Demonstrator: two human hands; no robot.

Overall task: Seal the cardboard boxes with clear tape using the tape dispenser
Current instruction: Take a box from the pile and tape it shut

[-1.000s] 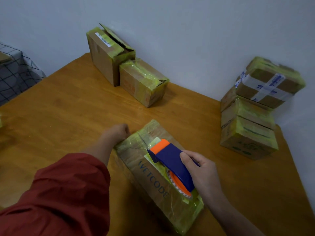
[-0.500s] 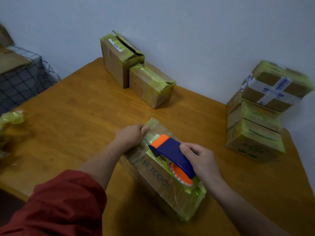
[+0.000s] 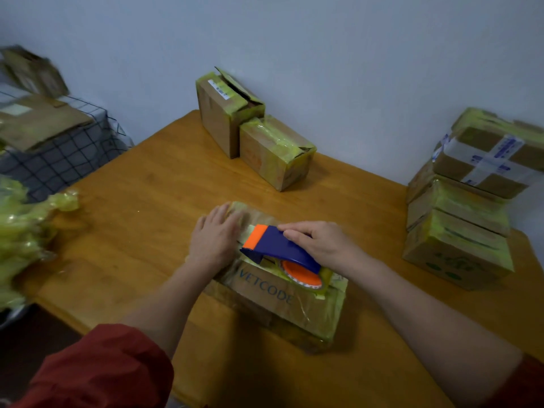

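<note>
On the wooden table [image 3: 132, 231] the cardboard box [image 3: 273, 295] printed VETCODE is laid flat, and the tape dispenser [image 3: 279, 248] is rested on its top face. The dispenser is grasped by the right hand [image 3: 323, 245], fingers curled over its blue body; the left hand [image 3: 215, 240] is spread flat on the far end of the box, fingers straight, just beside the orange nose. Trouble may be expected if the dispenser is drawn along before the tape end is pressed down well: the strip could be lifted off or left wrinkled. That flat hand could also be caught by the cutter, being kept so near. Against half a second ago, the left hand has been opened from a curled hold at the box's corner, and a heap of crumpled tape [image 3: 23, 231] is now shown at the left
</note>
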